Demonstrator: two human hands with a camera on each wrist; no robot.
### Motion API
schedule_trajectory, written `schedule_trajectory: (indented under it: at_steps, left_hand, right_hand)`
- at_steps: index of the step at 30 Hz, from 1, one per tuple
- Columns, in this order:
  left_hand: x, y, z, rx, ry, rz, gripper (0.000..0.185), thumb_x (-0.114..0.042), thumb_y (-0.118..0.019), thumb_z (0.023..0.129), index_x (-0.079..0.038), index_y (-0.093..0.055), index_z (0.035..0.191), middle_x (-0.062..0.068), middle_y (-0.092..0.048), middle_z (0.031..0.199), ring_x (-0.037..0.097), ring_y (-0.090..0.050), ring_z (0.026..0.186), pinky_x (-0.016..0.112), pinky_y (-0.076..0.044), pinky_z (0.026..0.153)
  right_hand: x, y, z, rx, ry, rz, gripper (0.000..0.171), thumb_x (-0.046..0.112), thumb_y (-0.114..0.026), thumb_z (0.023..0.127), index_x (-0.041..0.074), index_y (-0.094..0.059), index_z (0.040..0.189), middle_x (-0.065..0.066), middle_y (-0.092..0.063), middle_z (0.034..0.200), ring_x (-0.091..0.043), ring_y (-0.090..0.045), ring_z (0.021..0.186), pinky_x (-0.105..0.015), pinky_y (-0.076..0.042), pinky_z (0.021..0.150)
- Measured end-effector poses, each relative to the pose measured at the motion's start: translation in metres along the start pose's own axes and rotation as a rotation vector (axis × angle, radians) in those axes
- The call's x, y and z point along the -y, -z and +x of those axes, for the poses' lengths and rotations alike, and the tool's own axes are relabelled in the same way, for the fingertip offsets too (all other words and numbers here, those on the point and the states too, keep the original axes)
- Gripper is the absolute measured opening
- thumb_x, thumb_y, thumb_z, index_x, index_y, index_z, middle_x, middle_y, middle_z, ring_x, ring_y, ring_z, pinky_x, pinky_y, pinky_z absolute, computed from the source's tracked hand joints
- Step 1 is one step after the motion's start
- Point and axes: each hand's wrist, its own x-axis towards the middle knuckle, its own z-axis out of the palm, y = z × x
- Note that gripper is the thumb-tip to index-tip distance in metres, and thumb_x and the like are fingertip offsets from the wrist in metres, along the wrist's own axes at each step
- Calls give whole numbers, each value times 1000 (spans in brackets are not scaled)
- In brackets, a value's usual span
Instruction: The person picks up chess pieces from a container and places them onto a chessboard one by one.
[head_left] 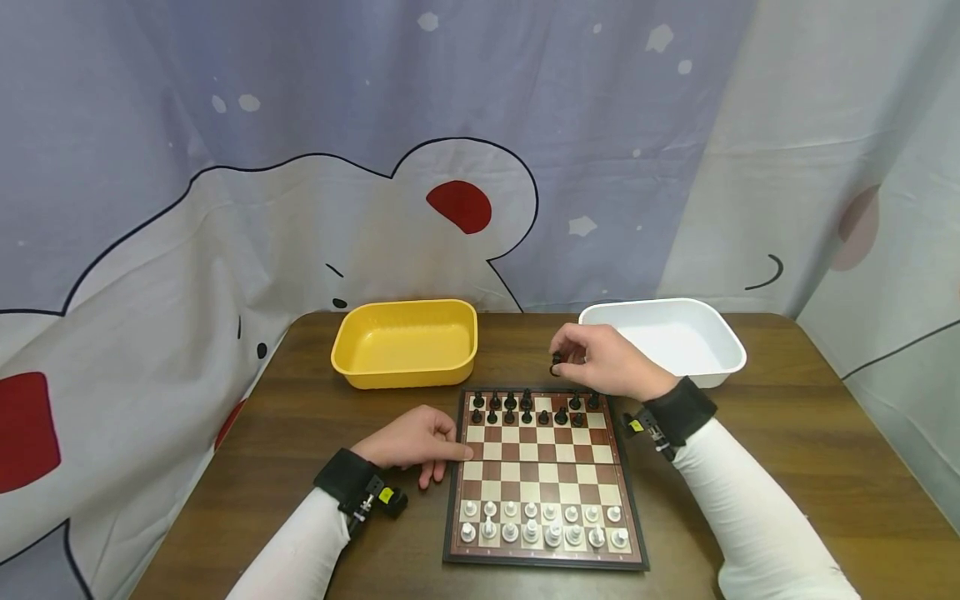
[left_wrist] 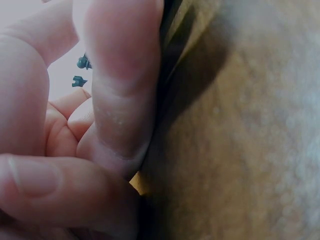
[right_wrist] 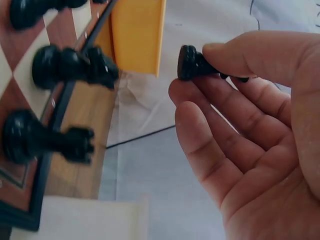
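Note:
Above the far edge of the chessboard (head_left: pixel 510 473), my right hand (head_left: pixel 603 360) pinches a black chess piece (right_wrist: pixel 188 62) between thumb and fingertips. The piece lies sideways in the right wrist view, base outward, its top partly hidden by the fingers. Black pieces (head_left: pixel 527 402) stand in two rows on the far side, with bare squares in the back row. White pieces (head_left: pixel 531 531) fill two rows on the near side. My left hand (head_left: pixel 416 439) rests at the board's left edge, one extended digit touching the rim, the other fingers loosely bent beside it.
A yellow tray (head_left: pixel 405 379) stands behind the board on the left. The white tray (head_left: pixel 720 367) is at the back right, partly behind my right hand. Both are on the brown wooden table (head_left: pixel 300 500), with a printed curtain (head_left: pixel 360 225) behind.

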Motion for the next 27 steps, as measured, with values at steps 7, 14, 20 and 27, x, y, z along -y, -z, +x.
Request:
schedule_trajectory:
  at_steps: [7, 14, 20, 27]
  left_hand:
    - [0, 1, 0, 6, 9, 4, 48, -52, -84, 99, -10, -72, 79, 10, -75, 65, 19, -69, 46, 24, -32, 39]
    - [1, 1, 0, 2, 11, 3, 49, -53, -84, 98, -10, -72, 79, 10, -75, 65, 19, -68, 46, 25, -32, 39]
    - [-1, 1, 0, 2, 14, 4, 48, -52, -84, 99, -9, -72, 80, 10, -75, 65, 20, -69, 46, 25, -31, 39]
    - [-1, 0, 0, -1, 16, 7, 48, -51, -85, 98, -8, -72, 80, 11, -75, 65, 20, -69, 46, 25, -31, 39]
  right_hand:
    - [7, -8, 2, 99, 13, 6, 20, 6, -87, 95, 12, -74, 110, 10, -74, 96, -8, -72, 85, -36, -62, 80]
    - [6, -17, 4, 195, 5, -23, 20, 8, -88, 95, 19, -73, 103, 13, -73, 94, -3, -72, 84, -34, -61, 80]
    - [6, -22, 5, 229, -4, -62, 21, 10, -90, 94, 21, -73, 101, 15, -72, 93, -3, -70, 84, -34, -59, 80]
    - [5, -25, 6, 254, -9, -101, 21, 12, -90, 95, 22, -73, 102, 14, -71, 93, -4, -68, 84, -35, -58, 80]
